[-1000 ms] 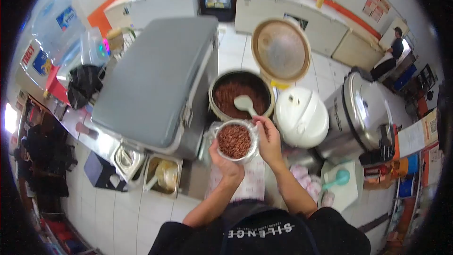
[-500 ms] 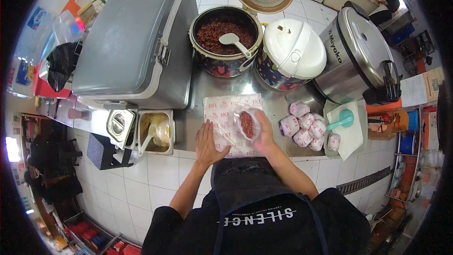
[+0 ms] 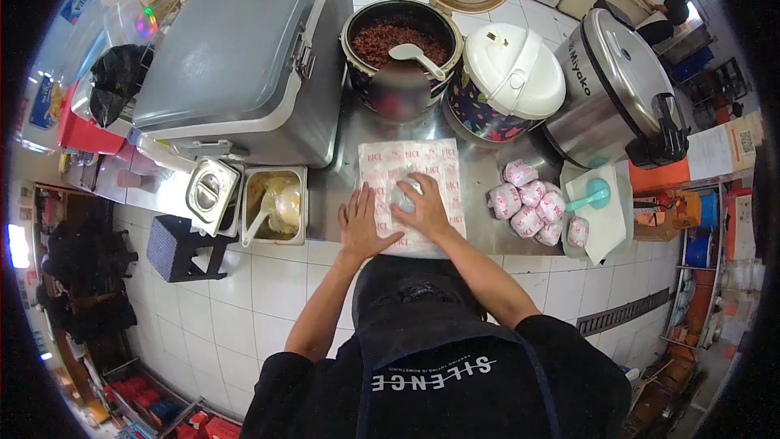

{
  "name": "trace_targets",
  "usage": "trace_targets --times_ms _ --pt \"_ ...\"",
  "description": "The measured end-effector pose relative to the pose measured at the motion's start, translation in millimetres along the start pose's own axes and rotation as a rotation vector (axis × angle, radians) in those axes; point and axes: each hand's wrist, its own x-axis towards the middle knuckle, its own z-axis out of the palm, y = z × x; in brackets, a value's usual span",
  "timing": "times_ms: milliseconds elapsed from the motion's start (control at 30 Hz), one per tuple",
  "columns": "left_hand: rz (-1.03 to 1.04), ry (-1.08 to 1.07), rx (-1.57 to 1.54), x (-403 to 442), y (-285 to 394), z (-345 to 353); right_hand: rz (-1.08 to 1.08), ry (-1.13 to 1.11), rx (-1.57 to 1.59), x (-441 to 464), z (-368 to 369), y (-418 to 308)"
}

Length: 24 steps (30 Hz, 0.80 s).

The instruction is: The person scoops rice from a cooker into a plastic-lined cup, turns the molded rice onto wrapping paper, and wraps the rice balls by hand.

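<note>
A sheet of printed food wrapping paper (image 3: 443, 158) lies on the steel counter in front of me. My left hand (image 3: 363, 226) rests flat on its left side, fingers stretched and thumb pointing right. On the middle of the sheet, my right hand (image 3: 424, 203) grips a small clear plastic bowl (image 3: 403, 197) from above. The bowl is mouth down against the paper, and my fingers hide much of it. Whether the reddish-brown rice is still inside cannot be made out. More such rice (image 3: 390, 41) fills an open cooker (image 3: 357, 73), with a white rice paddle (image 3: 417, 57) across its rim.
Several paper-wrapped bundles (image 3: 532, 199) sit right of the sheet, beside a tray with a turquoise scoop (image 3: 597, 193). A white-lidded pot (image 3: 520, 73) and a large steel cooker (image 3: 617, 81) stand behind. Left are a grey cooler box (image 3: 236, 49) and a steel food pan (image 3: 302, 203).
My right hand has turned the rice-filled plastic bowl over and set it mouth down on the paper. My left hand stays flat on the sheet. The camera view has shifted slightly.
</note>
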Motion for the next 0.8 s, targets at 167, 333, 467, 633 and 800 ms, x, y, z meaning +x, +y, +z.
trace_targets --times_ms 167,333,467,633,800 --pt "0.067 0.122 0.019 18.2 -1.2 0.1 0.031 -0.011 0.046 14.6 5.2 17.5" --pt "0.111 0.266 -0.156 -2.8 4.5 3.3 0.202 -0.004 0.355 25.5 -15.6 22.6" --pt "0.266 0.208 -0.282 -9.0 7.0 1.7 0.565 0.159 0.746 26.9 -18.6 46.4" --pt "0.332 0.241 -0.328 -9.0 8.2 11.7 0.638 0.375 0.557 23.9 -19.9 70.8" --pt "0.107 0.264 -0.501 0.3 17.2 20.6 0.808 0.626 0.628 6.4 -32.4 92.0"
